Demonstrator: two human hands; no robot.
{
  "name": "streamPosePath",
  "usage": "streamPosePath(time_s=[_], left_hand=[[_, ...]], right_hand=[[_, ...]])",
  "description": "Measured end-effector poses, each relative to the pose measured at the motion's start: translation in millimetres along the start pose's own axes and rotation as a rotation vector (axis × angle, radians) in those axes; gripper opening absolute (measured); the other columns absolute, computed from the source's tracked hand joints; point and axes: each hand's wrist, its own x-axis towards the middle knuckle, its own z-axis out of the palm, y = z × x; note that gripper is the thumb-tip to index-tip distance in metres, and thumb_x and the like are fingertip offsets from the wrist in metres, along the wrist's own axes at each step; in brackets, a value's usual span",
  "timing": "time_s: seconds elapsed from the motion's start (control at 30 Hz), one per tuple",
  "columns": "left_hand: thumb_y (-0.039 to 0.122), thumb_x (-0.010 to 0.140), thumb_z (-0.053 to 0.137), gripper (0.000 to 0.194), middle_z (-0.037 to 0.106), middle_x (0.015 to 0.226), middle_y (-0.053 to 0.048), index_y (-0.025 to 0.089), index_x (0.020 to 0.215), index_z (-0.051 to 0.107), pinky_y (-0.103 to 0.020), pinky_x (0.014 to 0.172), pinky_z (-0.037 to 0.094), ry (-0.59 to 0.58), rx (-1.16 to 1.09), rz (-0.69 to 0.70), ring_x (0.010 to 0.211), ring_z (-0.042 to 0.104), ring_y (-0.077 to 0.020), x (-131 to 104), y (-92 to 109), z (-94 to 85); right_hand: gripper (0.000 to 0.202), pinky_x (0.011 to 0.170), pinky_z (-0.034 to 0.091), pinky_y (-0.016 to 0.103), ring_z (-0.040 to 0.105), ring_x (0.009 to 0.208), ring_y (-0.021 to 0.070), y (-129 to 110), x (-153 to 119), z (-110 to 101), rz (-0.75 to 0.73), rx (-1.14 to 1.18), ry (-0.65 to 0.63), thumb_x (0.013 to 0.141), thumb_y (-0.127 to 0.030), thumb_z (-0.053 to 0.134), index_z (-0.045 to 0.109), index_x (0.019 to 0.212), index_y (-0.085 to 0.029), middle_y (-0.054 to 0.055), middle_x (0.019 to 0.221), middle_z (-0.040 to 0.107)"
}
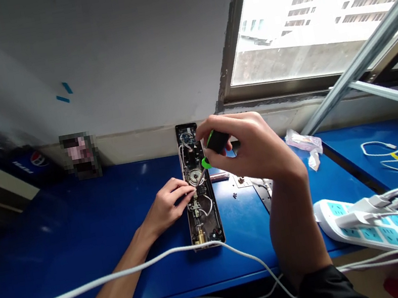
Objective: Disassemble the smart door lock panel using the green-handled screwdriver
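A long black housing [208, 222], which looks like an electronic door lock with its inside exposed, lies lengthwise on the blue table. Inside it are a circuit board [186, 137] near the far end, a round metal part [196, 176] in the middle, white wires and brass-coloured parts. My right hand [244, 143] is wrapped round the handle of a black and green screwdriver [217, 141], its shaft slanting down to the left into the housing. At the housing's left side, my left hand [173, 201] pinches close to the screwdriver's tip; what lies between the fingertips is too small to tell.
A white cable [102, 279] crosses in front of the housing's near end. Tiny dark screws [235, 195] and a small square plate [242, 181] lie to the right. Farther right are a plastic bag [303, 141] and a power strip [375, 233] full of plugs. A Pepsi bottle [27, 161] stands left.
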Motion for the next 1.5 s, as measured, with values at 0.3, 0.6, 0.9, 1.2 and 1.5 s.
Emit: streamPosePath(time_s=[0.3, 0.6, 0.9, 1.2, 1.5], left_hand=[[0.016, 0.099, 0.062, 0.014, 0.073, 0.093, -0.007, 0.017, 0.095, 0.075, -0.032, 0.073, 0.055, -0.401, 0.078, 0.149, 0.084, 0.068, -0.02, 80, 31, 19.4], [-0.002, 0.069, 0.064, 0.027, 0.061, 0.061, -0.002, 0.02, 0.054, 0.062, -0.03, 0.054, 0.038, -0.681, 0.188, 0.13, 0.055, 0.058, -0.0184, 134, 21, 87.5], [0.0, 0.069, 0.061, 0.027, 0.059, 0.057, -0.001, 0.021, 0.053, 0.06, -0.03, 0.049, 0.032, -0.785, 0.235, 0.067, 0.048, 0.053, -0.0183, 134, 17, 107.6], [-0.001, 0.073, 0.063, 0.024, 0.063, 0.063, -0.002, 0.021, 0.063, 0.068, -0.028, 0.051, 0.039, -0.793, 0.223, 0.049, 0.055, 0.06, -0.0187, 136, 20, 103.5], [0.018, 0.101, 0.058, 0.025, 0.071, 0.115, -0.01, 0.018, 0.12, 0.073, -0.036, 0.088, 0.058, -0.348, 0.065, 0.068, 0.104, 0.068, -0.0225, 95, 23, 24.4]], right_hand=[[0.026, 0.06, 0.046, 0.027, 0.06, 0.062, 0.012, 36, -34, -44, 0.303, -0.107, -0.141, 0.083, -0.017, 0.068, 0.071, 0.109, -0.021, -0.001, 0.075, 0.068], [0.025, 0.058, 0.044, 0.027, 0.057, 0.058, 0.0116, 50, -54, -60, 0.455, -0.097, -0.176, 0.085, -0.021, 0.072, 0.073, 0.109, -0.022, -0.002, 0.072, 0.066], [0.025, 0.061, 0.044, 0.026, 0.06, 0.063, 0.0117, 49, -60, -69, 0.48, -0.054, -0.153, 0.085, -0.017, 0.072, 0.072, 0.109, -0.021, -0.001, 0.079, 0.07], [0.024, 0.063, 0.045, 0.026, 0.06, 0.064, 0.011, 49, -60, -69, 0.442, -0.055, -0.151, 0.085, -0.017, 0.073, 0.072, 0.109, -0.021, -0.002, 0.078, 0.07], [0.012, 0.061, 0.049, 0.022, 0.065, 0.067, 0.01, 41, -47, -58, 0.307, 0.075, -0.181, 0.09, -0.021, 0.072, 0.071, 0.103, -0.02, -0.002, 0.078, 0.072]])
